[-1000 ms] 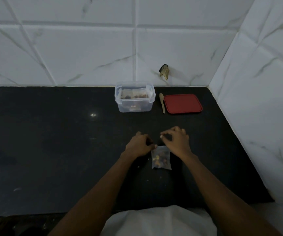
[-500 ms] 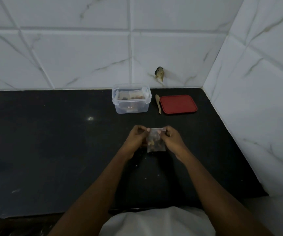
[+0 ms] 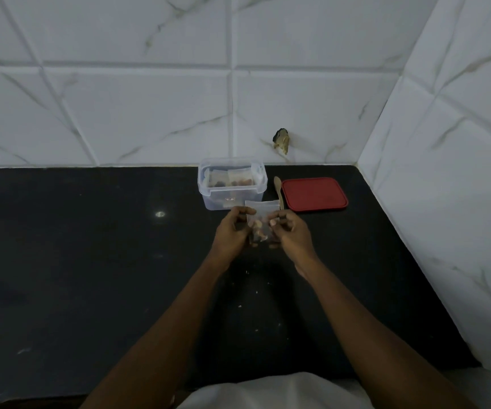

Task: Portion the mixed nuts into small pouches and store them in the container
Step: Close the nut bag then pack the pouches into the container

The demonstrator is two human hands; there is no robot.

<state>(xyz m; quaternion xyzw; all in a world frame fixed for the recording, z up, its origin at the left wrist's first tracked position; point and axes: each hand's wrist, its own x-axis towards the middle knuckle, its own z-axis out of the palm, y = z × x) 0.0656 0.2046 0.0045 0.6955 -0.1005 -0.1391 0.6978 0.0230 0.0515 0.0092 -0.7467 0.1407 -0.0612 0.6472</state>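
A small clear pouch (image 3: 261, 220) with mixed nuts in its lower half is held upright above the black counter. My left hand (image 3: 232, 233) pinches its left side and my right hand (image 3: 290, 235) pinches its right side. Just behind it stands the clear plastic container (image 3: 232, 184), open, with filled pouches inside. Its red lid (image 3: 314, 193) lies flat to the right. A small wooden spoon (image 3: 279, 191) lies between the container and the lid.
The black counter (image 3: 90, 246) ends at white tiled walls behind and on the right. A small dark fixture (image 3: 281, 140) sticks out of the back wall above the spoon. A few crumbs (image 3: 256, 292) lie on the counter between my forearms.
The pouch lay on the counter under my fingers a second ago. Both hands have lifted it and carried it away from me, close to the container.
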